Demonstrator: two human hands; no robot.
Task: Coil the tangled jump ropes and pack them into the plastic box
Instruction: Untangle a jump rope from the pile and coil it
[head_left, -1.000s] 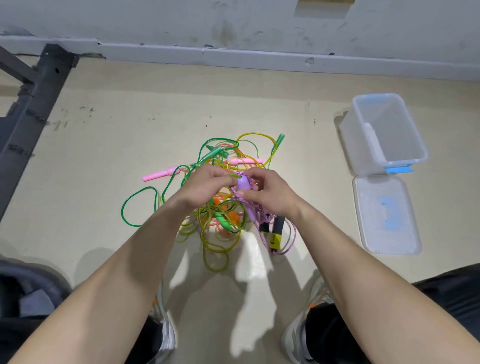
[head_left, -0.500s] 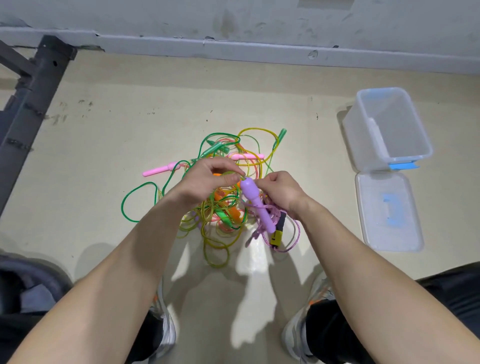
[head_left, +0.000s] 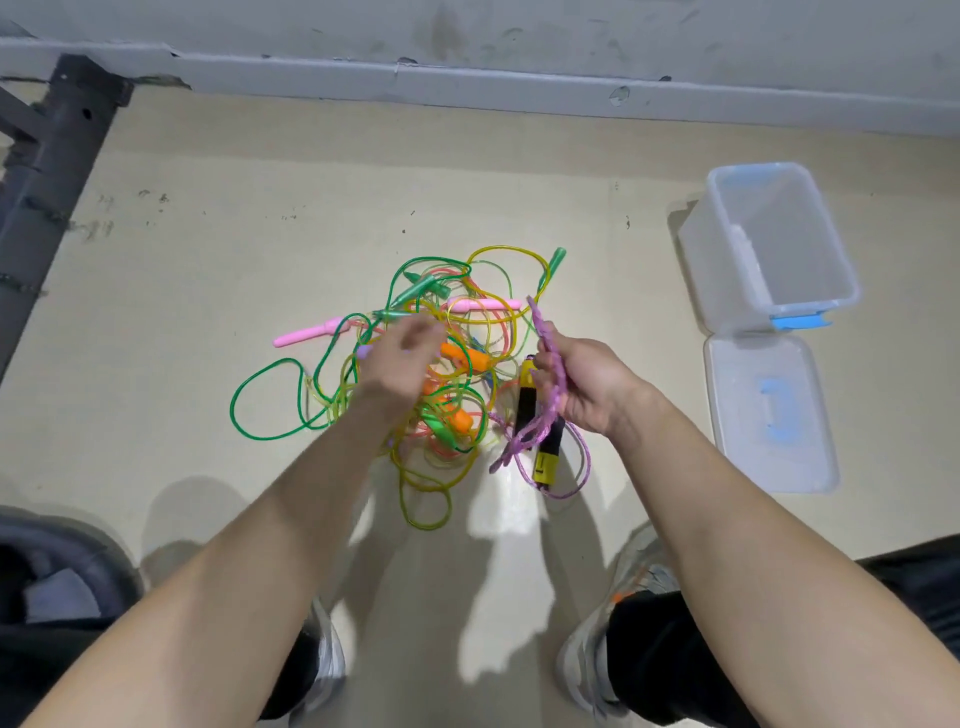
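**Hands parted; purple rope drawn to the right**

Hands that met half a second ago now stand apart. Right hand (head_left: 587, 384) grips the purple jump rope (head_left: 543, 332), its loops hanging below the fingers. Left hand (head_left: 400, 358) is blurred, so its grip cannot be told. The rope tangle (head_left: 457, 415) lies under its fingers. The lid (head_left: 769, 447) and, beyond it, the open plastic box (head_left: 727, 291) sit right of the right fingers.

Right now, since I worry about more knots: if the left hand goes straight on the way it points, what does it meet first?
Probably the yellow translucent rope loops just ahead, then the pink plastic handle; the left hand is blurred and its height unclear.
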